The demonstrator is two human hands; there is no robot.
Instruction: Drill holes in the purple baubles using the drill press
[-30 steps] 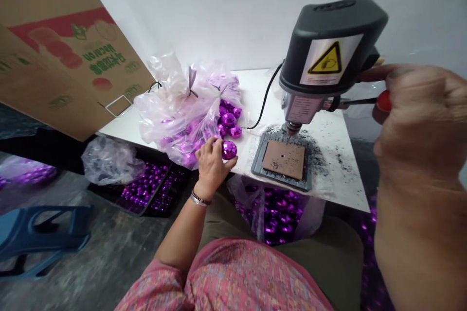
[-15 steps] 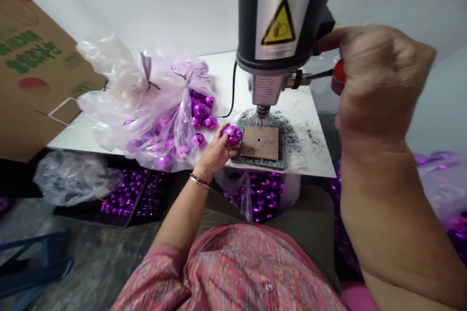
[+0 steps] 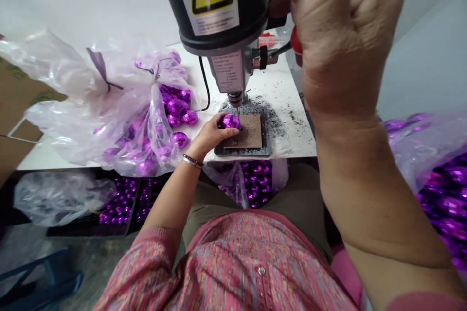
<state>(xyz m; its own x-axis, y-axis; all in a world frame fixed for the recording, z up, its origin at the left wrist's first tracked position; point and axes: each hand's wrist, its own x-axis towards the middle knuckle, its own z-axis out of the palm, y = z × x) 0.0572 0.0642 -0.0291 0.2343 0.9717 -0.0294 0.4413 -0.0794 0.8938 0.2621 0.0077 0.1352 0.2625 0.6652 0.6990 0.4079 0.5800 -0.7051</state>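
Note:
My left hand (image 3: 207, 136) cups a shiny purple mirrored ball (image 3: 230, 121) on its fingertips, over the brown pad (image 3: 245, 132) of a grey base plate (image 3: 242, 151). The thin drill bit (image 3: 237, 113) of a black bench drill press (image 3: 219, 5) comes down at the ball's right side and appears to touch it. My right hand (image 3: 339, 43) is closed around the red-tipped lever handle (image 3: 296, 41) at the drill's side, hiding most of the handle.
Black drill dust (image 3: 269, 119) lies on the white table (image 3: 292, 141). A plastic bag (image 3: 76, 112) of purple balls sits to the left. Trays of purple balls (image 3: 120, 206) lie below the table edge, with a bag of them (image 3: 251, 180) at my lap and another (image 3: 445, 194) at right.
My left hand has carried the ball from the pad's left edge to the bit. The drill appears nearer and larger as my view tilts down. My right hand stays on the handle.

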